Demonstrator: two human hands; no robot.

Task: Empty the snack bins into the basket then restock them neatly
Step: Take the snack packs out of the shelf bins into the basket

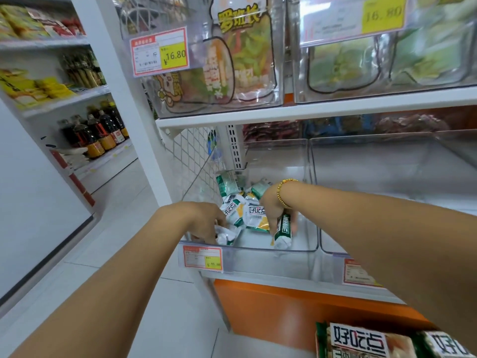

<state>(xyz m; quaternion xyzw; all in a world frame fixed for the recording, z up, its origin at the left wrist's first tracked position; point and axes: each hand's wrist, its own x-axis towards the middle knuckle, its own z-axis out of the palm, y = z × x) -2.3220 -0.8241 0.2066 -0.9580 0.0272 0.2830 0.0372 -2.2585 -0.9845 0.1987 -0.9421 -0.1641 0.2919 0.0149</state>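
Head view: green-white snack packets (256,215), seemingly crumpled, in bin (296,250).

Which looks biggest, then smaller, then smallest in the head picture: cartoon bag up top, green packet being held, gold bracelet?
1. cartoon bag
2. green packet, partly hidden by the right hand
3. gold bracelet
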